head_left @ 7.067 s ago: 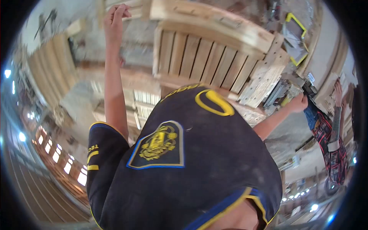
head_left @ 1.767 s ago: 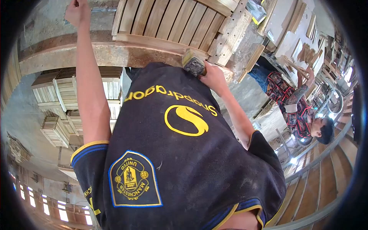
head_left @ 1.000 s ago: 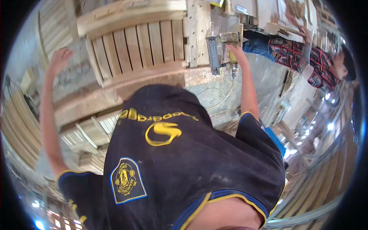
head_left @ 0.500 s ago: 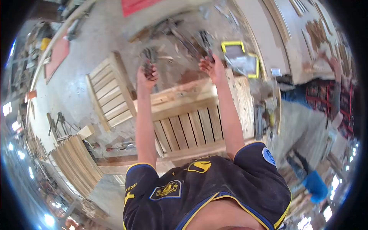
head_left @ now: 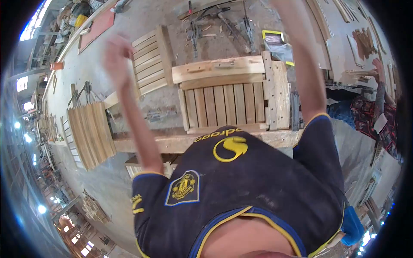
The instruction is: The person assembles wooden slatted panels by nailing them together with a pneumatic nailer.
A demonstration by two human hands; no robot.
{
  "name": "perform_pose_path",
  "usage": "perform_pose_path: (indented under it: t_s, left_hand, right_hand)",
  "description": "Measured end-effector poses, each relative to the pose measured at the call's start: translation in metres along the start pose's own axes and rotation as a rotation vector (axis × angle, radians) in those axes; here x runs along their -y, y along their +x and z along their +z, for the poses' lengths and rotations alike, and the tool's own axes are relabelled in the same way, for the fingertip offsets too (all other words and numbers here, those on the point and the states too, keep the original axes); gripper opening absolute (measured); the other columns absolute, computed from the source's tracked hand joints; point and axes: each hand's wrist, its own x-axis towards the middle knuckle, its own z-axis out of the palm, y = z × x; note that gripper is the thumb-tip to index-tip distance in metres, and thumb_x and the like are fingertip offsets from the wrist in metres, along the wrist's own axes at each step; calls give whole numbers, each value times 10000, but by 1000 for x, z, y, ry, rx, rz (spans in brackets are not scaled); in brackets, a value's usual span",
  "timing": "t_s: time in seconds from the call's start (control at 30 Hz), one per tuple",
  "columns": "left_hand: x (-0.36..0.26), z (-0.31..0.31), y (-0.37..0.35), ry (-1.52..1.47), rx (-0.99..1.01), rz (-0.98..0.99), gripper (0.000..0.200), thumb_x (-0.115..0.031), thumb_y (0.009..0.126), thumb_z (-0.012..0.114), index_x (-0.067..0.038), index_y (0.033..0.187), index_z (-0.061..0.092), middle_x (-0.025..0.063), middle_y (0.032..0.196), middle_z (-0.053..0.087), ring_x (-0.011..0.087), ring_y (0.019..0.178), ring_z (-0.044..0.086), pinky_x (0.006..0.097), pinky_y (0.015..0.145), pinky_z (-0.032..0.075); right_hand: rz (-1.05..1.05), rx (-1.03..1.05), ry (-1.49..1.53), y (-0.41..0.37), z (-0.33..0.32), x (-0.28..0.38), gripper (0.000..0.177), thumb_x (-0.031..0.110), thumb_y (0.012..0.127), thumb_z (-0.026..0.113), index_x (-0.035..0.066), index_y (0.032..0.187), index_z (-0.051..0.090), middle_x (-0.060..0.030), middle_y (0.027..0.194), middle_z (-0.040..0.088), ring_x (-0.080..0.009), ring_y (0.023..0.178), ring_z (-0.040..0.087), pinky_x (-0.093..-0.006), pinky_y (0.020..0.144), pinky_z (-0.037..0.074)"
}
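Observation:
My left hand (head_left: 117, 53) is raised at the upper left, smeared by motion, beside a slatted wooden panel (head_left: 149, 60); its fingers cannot be made out. The right forearm (head_left: 303, 56) reaches up past the top edge, and the hand on it is out of sight. Between the arms, a second slatted panel (head_left: 223, 103) lies within a wooden frame with a thick rail (head_left: 219, 69). Beyond the rail, a metal clamp (head_left: 194, 36) and another clamp (head_left: 248, 30) rest on the bench, with a hammer (head_left: 230, 26) between them.
Stacked wooden slats (head_left: 90, 133) stand at the left. A yellow-edged frame (head_left: 273, 36) lies beside clear plastic. At the right is another person in a patterned shirt (head_left: 374, 116), with a hand (head_left: 378, 66) near wood strips. A blue-clothed figure (head_left: 352, 225) shows lower right.
Both hands have come off the clamps, which now lie beyond the rail. My left hand has moved left, and my right hand has passed out of view at the top. The view has shifted.

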Motion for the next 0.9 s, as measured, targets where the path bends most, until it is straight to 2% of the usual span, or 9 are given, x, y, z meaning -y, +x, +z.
perform_pose_path:
  t_s: [0.07,0.13,0.23,0.4,0.57,0.63,0.73,0.8,0.9]
  left_hand:
    - [103,14,-117,59,24,-258,272,-255,921,512,-56,755,593,33,644,573,186,558,514,319,574,431]
    - [207,27,-249,652,63,-520,345,-339,871,561,-4,952,576,208,890,577,388,834,536,467,745,438]
    - [221,49,-366,766,72,-554,383,-319,848,574,0,1054,530,231,959,550,412,943,530,500,810,429]
    - [203,28,-397,665,325,-605,320,-251,829,590,-34,1054,522,223,985,551,410,943,558,484,811,452]
    - [182,24,-374,841,321,-801,293,-171,805,594,-75,1073,525,196,1012,545,385,989,538,479,800,455]
    - [165,36,-365,1023,-36,-393,373,-174,788,606,-81,1136,512,164,1086,519,361,1082,496,484,831,439]
    - [162,60,-353,835,166,-305,462,-200,782,605,-47,1198,475,158,1157,483,355,1149,457,492,868,419]
    - [180,90,-356,883,152,-373,561,-294,785,617,5,1226,440,184,1177,476,354,1151,463,490,895,412]
    - [189,111,-342,821,235,-974,775,-500,743,648,46,1256,454,201,1167,528,337,1117,516,439,884,447]
  right_hand:
    - [368,-3,-294,-76,67,-56,471,457,893,508,-9,952,555,-155,891,617,-241,822,584,-395,715,440]
    - [492,57,-575,-173,162,-145,739,564,838,514,13,1319,406,-221,1297,481,-351,1185,485,-455,946,408]
    - [577,315,-648,-262,241,-184,833,566,883,425,55,1471,129,-164,1526,153,-315,1414,138,-502,1106,212]
    - [390,298,-871,-267,245,-213,763,531,915,381,69,1473,141,-115,1529,179,-297,1412,156,-501,1113,196]
    - [575,177,-579,-255,204,-195,635,448,897,492,44,1376,387,-194,1375,441,-312,1273,431,-423,1027,358]
    - [563,102,-452,-282,185,-169,549,413,890,522,41,1290,475,-174,1234,543,-291,1137,529,-381,935,418]
    - [874,-125,199,-359,165,-144,337,353,883,570,46,1005,639,-58,879,668,-147,774,635,-259,647,471]
    - [1024,-233,175,-412,162,-115,267,321,886,566,66,907,641,-6,785,638,-85,672,588,-234,550,424]
    - [1162,-341,107,-472,161,-83,275,301,894,553,42,909,643,-34,775,662,-106,684,609,-242,554,446]
